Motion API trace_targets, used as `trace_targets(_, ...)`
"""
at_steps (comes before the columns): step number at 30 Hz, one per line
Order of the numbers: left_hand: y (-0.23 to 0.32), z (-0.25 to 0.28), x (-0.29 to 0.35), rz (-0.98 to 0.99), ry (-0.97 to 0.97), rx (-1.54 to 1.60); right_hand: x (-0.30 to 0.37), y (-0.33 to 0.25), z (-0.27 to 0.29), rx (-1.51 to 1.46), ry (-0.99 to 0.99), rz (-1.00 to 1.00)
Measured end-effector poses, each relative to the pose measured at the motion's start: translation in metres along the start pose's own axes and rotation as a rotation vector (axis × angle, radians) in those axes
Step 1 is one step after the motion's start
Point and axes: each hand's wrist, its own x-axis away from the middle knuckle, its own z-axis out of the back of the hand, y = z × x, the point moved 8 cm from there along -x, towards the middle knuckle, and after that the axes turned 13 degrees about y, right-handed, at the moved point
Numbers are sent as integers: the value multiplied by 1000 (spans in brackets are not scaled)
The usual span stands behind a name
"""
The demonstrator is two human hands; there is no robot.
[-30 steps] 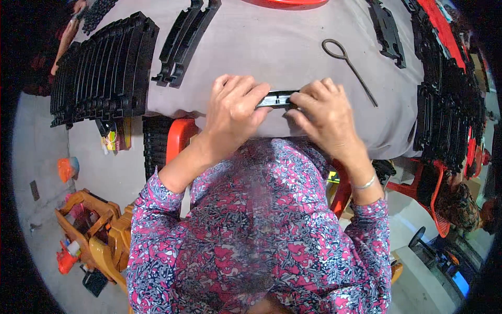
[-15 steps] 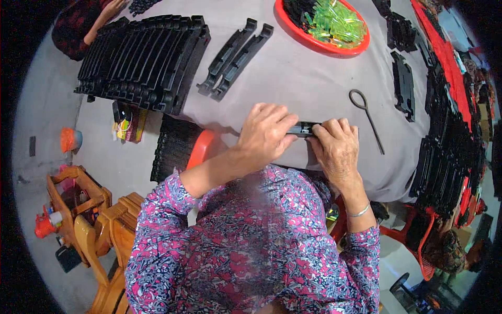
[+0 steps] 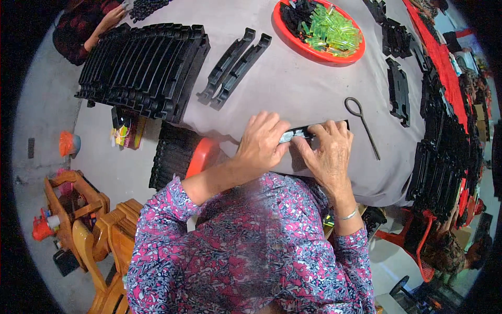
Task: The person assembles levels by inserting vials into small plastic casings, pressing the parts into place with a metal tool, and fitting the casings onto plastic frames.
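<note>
A long black plastic part (image 3: 299,132) lies across my two hands near the table's front edge, its right end tilted slightly away from me. Around its left end my left hand (image 3: 261,140) is closed. My right hand (image 3: 329,149) grips it further right, the thumb pressed against its near side. A paler strip shows in the middle of the part, too small to make out. To the right rests a dark metal rod with a looped end (image 3: 362,120). Two similar black parts (image 3: 241,65) lie beyond my left hand.
A red tray (image 3: 342,61) of green clear tubes (image 3: 334,34) and small black pieces stands at the back. Rows of black parts (image 3: 144,68) are stacked at the left, with more at the right (image 3: 442,172). A co-worker's hand (image 3: 112,18) shows at far left.
My right hand has moved a little left along the black part, its thumb now on the near side. The part's right end has swung slightly away from me.
</note>
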Motion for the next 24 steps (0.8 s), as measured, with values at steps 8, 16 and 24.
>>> trace_targets(8, -1, 10, -9, -5, 10, -57, -16, -4, -4, -51, -30, 19)
trace_targets(16, -30, 53, -35, 7, 233, -369, -37, -20, 14, -252, 316, 173)
trace_targets(24, -54, 60, -34, 92, 285, -553, -12, 4, -16, -300, 120, 71)
